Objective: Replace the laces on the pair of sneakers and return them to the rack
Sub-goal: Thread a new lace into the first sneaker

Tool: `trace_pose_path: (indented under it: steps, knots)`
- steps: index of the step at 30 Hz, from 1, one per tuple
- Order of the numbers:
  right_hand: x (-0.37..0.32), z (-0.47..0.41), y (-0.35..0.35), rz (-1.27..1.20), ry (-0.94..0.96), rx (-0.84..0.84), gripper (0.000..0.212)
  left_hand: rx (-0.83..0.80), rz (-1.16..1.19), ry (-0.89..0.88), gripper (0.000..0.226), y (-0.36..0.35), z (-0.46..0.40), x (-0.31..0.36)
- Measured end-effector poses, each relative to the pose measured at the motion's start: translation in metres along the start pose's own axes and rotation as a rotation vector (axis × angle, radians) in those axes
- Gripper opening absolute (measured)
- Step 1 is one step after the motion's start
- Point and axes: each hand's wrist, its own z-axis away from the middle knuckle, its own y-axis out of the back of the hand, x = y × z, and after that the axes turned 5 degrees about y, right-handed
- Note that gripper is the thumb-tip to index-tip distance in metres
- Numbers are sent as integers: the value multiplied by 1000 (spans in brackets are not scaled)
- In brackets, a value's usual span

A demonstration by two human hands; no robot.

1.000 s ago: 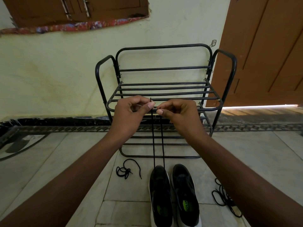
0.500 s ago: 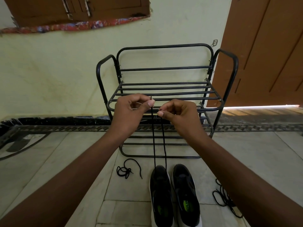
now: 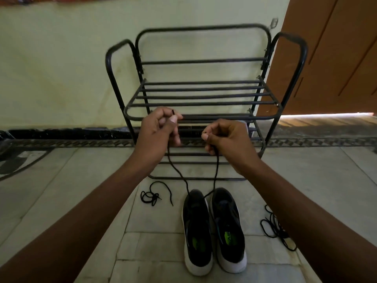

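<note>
Two black sneakers with white soles stand side by side on the tiled floor, the left sneaker [image 3: 196, 231] and the right sneaker [image 3: 228, 229], toes toward the black metal rack [image 3: 202, 103]. A black lace [image 3: 179, 172] runs up from the toe end of the left sneaker in two strands. My left hand [image 3: 159, 129] pinches one end, its tip sticking up above the thumb. My right hand [image 3: 224, 139] pinches the other strand, lower and apart from the left. Both strands hang a little slack.
A loose black lace [image 3: 153, 196] lies on the floor left of the sneakers, and another tangled lace [image 3: 275, 227] lies to the right by my forearm. A brown wooden door [image 3: 336, 58] stands right of the rack; a pale wall is behind it.
My hands, held close together with the lace ends side by side and taut, have moved apart. The right hand dropped lower and the strands went slack. The view tilted down.
</note>
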Motion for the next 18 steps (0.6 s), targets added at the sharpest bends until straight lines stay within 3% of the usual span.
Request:
trace_pose_path:
  steps: [5, 11, 14, 18]
  knots:
    - [73, 9, 1, 103, -198, -54, 6, -66, -59, 177, 16, -19, 9, -69]
    - [167, 36, -11, 421, -297, -251, 13, -234, -370, 309, 9, -47, 25, -180]
    - [195, 47, -21, 552, -342, -412, 17, -370, -546, 366, 20, -53, 35, -220]
    - [209, 57, -31, 679, -386, -598, 10, -588, -589, 520, 52, -54, 45, -246]
